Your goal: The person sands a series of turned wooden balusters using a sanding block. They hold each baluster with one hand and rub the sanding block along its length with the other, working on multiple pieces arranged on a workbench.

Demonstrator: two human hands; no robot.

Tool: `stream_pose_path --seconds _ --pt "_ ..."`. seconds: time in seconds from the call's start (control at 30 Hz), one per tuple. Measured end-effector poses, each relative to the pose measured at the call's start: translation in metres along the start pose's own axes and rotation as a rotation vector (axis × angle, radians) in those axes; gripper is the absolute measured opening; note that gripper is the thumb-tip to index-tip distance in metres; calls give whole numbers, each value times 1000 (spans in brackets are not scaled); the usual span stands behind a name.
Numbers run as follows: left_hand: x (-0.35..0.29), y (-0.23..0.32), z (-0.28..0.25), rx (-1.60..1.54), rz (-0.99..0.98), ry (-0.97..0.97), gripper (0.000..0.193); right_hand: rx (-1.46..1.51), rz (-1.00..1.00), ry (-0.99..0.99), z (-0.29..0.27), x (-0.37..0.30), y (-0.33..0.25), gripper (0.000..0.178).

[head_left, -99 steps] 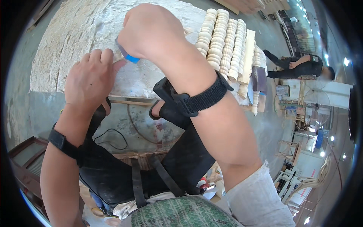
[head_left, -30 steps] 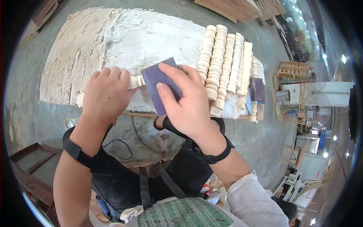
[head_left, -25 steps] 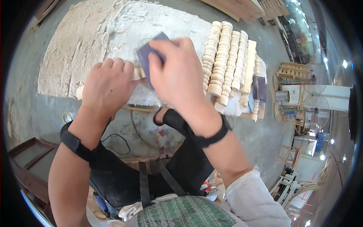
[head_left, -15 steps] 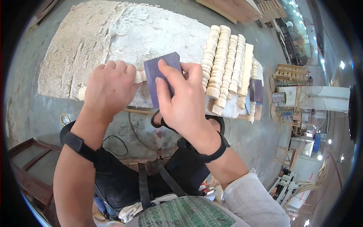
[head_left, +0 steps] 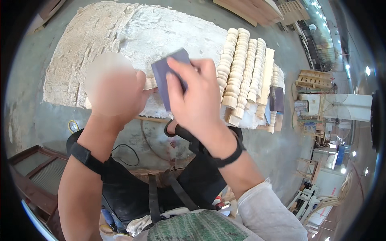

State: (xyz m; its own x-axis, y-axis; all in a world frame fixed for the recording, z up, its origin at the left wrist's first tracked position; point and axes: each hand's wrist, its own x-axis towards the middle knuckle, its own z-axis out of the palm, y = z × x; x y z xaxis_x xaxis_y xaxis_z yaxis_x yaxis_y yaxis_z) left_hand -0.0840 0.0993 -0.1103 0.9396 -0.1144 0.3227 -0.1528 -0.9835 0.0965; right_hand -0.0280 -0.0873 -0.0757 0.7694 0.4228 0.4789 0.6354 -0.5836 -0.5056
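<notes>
My left hand (head_left: pixel 116 90) is closed over a pale turned wooden spindle (head_left: pixel 150 83) lying across the padded work surface (head_left: pixel 161 32); a blur covers much of this hand. Between the thumb and fingers of my right hand (head_left: pixel 197 96) is a purple-grey sanding block (head_left: pixel 161 74). The block is tilted against the spindle just right of my left hand, and it hides part of the spindle. Further right, several turned spindles (head_left: pixel 237 68) lie side by side, with a flat pale wood strip (head_left: pixel 266 76) among them.
Another dark purple block (head_left: pixel 276 99) rests at the right end of the spindles. A brown framed panel (head_left: pixel 30 170) stands at lower left, near a black cable (head_left: pixel 130 150) on the floor. Wooden pallets (head_left: pixel 315 79) and machinery stand off to the right.
My right hand has shifted the sanding block slightly upward and turned it a little. My left hand keeps its hold on the spindle. The whole view has shifted slightly.
</notes>
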Motion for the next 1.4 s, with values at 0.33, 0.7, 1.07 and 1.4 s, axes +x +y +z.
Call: stream_pose_path --seconds 0.33,0.7,1.07,1.4 --pt "-1 -2 -5 6 3 -44 31 5 14 -10 1 -24 -8 28" --pt "-1 8 -5 33 -49 11 30 292 264 -7 -59 -67 15 35" --pt "-5 12 -2 99 -33 8 30 -50 135 -122 8 36 18 23" --pt "1 8 -2 34 -25 -10 29 12 -13 -31 -27 -16 7 32"
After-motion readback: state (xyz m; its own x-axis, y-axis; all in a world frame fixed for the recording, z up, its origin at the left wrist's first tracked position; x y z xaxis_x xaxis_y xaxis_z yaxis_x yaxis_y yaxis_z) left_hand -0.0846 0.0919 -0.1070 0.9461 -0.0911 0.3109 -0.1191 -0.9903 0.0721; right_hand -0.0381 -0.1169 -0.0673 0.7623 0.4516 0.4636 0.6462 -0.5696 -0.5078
